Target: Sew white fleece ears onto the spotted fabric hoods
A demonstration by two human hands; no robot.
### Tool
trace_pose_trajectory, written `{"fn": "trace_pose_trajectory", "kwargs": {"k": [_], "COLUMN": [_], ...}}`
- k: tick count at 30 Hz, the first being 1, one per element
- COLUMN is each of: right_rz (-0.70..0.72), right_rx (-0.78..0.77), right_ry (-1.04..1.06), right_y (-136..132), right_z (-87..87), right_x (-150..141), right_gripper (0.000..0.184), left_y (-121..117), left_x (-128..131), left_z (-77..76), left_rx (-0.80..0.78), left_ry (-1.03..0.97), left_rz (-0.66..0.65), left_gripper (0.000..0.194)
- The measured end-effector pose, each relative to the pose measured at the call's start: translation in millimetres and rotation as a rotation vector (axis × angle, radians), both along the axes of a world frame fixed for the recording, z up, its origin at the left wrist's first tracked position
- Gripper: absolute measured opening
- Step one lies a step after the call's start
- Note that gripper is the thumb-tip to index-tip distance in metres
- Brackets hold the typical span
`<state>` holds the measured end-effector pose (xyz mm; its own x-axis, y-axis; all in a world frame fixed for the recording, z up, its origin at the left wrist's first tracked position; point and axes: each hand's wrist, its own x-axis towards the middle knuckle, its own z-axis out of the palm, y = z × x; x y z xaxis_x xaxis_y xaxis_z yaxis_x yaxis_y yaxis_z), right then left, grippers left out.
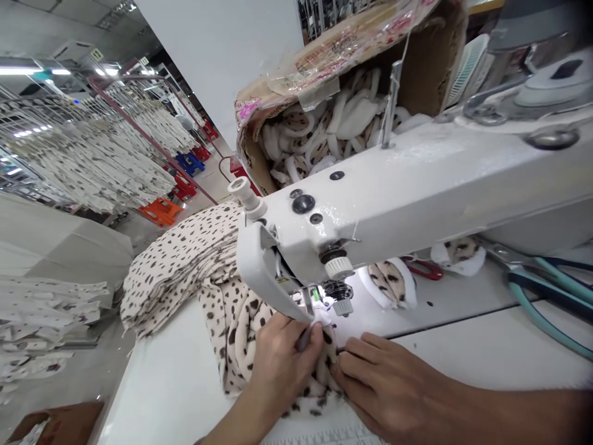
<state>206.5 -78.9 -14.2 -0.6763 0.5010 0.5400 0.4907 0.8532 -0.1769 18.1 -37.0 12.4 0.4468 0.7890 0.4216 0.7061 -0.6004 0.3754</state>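
A white sewing machine reaches across from the right, its lit needle area just beyond my hands. Spotted plush fabric lies bunched under and left of the machine head. My left hand pinches the fabric close to the needle, thumb and fingers pressed together. Lower right of it, my right hand has its fingers curled on the same fabric's edge. The needle tip and presser foot are mostly hidden. A white-edged spotted ear-shaped piece rests on the machine bed beyond my right hand.
Teal-handled scissors and a red-handled tool lie at right, near another small plush piece. A cardboard box of plush pieces stands behind the machine. Folded spotted fabric is stacked at left. Racks of spotted garments fill the background.
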Motion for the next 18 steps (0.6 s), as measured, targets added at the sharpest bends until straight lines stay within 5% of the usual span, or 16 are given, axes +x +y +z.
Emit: {"fn": "trace_pose_trajectory", "kwargs": {"k": [10,18], "right_rz": [-0.002,-0.022], "right_rx": [-0.032,0.0], "right_ry": [0.025,0.02], "right_y": [-1.4,-2.1], "right_z": [-0.3,-3.7], "right_x": [-0.6,-0.2], "right_gripper": [0.01,0.011], "left_y": [3.7,-2.3], "left_x": [0.0,-0.8], "left_z": [7.8,-0.2], "left_rx": [-0.155,0.038], "left_ry": [-0.038,0.145], "left_rz": [0.106,-0.02], "left_gripper": [0.028,0.011]}}
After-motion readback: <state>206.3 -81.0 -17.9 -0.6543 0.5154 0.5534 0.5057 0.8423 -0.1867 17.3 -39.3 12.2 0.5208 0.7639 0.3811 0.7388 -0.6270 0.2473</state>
